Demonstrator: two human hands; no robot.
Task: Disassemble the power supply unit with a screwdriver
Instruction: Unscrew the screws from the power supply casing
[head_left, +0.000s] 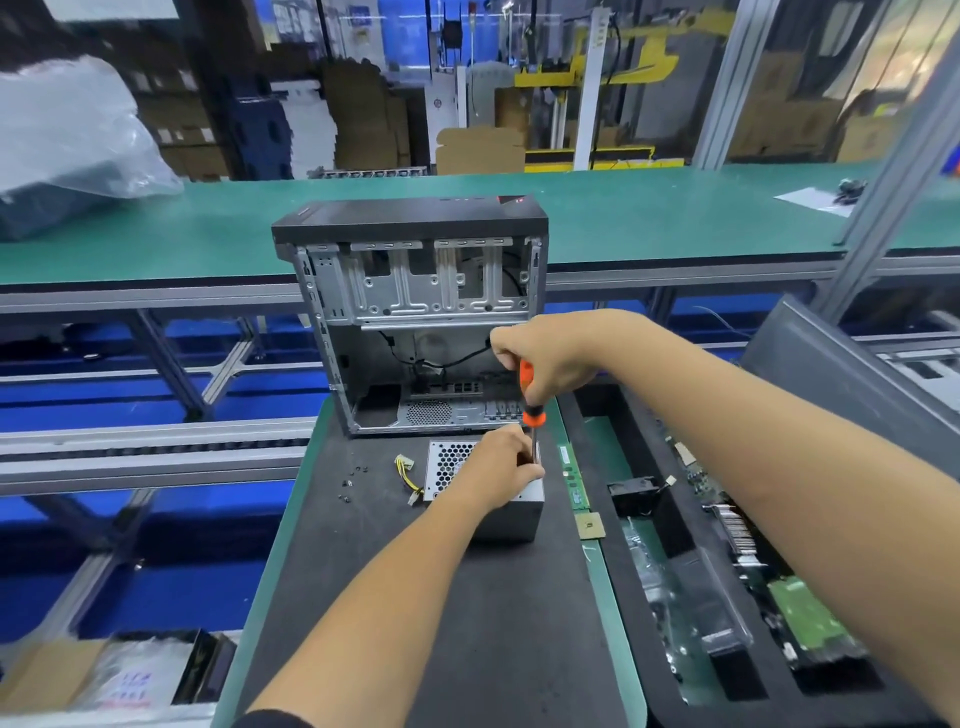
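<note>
Screwdriver (529, 402) tip hidden behind left hand (501, 470), power supply (506, 512) top right corner covered by that hand, loose screws (353, 480) too small to count, tray (649, 675) cut off at near edge

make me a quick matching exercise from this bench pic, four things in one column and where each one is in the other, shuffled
Things:
1. orange-and-black screwdriver
2. grey metal power supply box with honeycomb grille
3. loose small black screws
4. green memory stick

Places:
A. on the dark mat, left of the box
B. gripped in the right hand, shaft pointing down
C. at the mat's right edge, right of the box
D. in front of the open computer case, steadied by the left hand

Pairs: 1-B, 2-D, 3-A, 4-C
</note>
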